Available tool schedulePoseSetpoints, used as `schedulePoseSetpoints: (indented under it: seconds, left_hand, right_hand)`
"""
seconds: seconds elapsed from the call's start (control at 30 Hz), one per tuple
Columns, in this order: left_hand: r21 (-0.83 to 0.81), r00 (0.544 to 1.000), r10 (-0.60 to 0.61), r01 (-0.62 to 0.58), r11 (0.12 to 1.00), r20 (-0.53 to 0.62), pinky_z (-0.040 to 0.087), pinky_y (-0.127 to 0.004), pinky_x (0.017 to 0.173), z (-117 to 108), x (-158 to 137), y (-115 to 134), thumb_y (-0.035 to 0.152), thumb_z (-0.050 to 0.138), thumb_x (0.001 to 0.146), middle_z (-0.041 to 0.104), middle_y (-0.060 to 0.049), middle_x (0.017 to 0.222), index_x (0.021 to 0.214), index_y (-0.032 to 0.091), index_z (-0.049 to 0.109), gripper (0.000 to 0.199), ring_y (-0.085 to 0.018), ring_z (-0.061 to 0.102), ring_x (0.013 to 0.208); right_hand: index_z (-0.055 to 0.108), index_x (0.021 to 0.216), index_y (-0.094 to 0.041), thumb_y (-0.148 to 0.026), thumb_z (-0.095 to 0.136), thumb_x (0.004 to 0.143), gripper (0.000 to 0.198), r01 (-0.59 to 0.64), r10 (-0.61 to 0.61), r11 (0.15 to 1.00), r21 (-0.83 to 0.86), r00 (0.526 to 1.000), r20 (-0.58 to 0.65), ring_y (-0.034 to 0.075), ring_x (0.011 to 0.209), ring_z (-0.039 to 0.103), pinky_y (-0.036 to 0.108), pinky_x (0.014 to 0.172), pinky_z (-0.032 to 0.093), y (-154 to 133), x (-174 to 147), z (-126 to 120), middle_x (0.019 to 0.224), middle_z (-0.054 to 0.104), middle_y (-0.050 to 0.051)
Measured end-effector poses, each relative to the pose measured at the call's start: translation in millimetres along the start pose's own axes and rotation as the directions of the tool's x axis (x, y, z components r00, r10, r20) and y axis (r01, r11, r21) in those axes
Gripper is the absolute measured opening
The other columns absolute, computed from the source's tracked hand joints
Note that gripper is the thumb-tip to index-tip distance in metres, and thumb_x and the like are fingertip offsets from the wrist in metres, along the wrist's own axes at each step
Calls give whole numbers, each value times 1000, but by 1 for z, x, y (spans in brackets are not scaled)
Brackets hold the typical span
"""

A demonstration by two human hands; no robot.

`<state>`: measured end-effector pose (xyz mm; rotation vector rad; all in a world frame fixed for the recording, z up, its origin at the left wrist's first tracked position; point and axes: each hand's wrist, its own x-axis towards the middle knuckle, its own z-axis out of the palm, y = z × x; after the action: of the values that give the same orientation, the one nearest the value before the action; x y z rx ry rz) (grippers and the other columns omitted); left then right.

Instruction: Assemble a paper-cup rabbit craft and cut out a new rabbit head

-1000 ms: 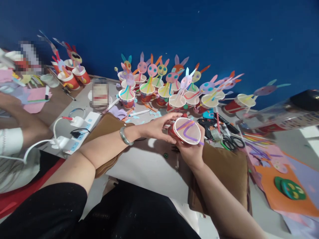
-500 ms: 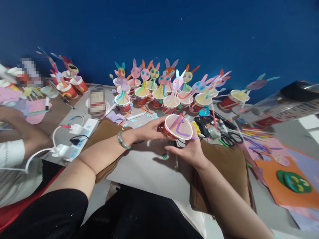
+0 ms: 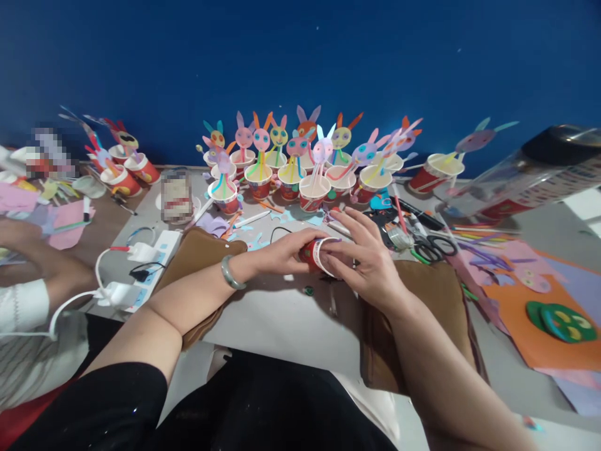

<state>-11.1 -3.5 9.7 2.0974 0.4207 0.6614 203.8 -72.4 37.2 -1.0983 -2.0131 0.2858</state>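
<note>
The cup (image 3: pixel 307 253) is grasped by the left hand (image 3: pixel 280 254) and should be steadied undented; fingers of the right hand (image 3: pixel 375 269) are spread at its mouth

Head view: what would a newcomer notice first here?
Probably the crowd of colorful long-eared faces, rising from cups in front of the blue wall. Next, at the center, a red cup tilted in the left hand, with the right hand spread at its mouth. At the far right, green round items stand out on an orange sheet.
</note>
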Motion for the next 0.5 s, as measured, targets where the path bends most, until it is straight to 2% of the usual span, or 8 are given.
schedulePoseSetpoints:
  seconds: [0.1,0.2,0.33,0.5]
  left_hand:
    - [6,999,18,-18,1000,31,50,-46,108,10,-1,-1,39,74,83,64,-20,136,138,16,55,63,-31,63,125]
    - [5,999,18,-19,1000,49,49,-47,110,19,-3,-4,40,73,84,62,-21,139,139,15,54,63,-33,61,129]
    - [-24,999,7,-6,1000,37,47,-50,112,23,-3,-6,46,73,85,61,-22,140,140,16,54,66,-34,59,131]
    - [-49,1000,-9,10,999,21,45,-50,115,18,-3,-3,46,75,85,59,-21,145,146,18,51,72,-34,58,134]
  right_hand:
    - [77,77,-28,-26,72,86,10,18,-14,999,-43,994,107,39,150,42,69,122,32,7,-2,5,153,59,2]
    - [74,71,-27,-24,72,84,13,11,-3,998,-54,991,137,38,149,44,71,123,28,11,-5,13,151,61,2]
    - [74,72,-26,-23,70,84,13,-20,20,1000,-6,992,122,39,140,54,72,118,34,14,-7,19,142,68,5]
    - [71,80,-24,-22,61,88,13,-84,78,995,47,989,130,35,128,63,68,116,38,13,-4,16,138,69,10]
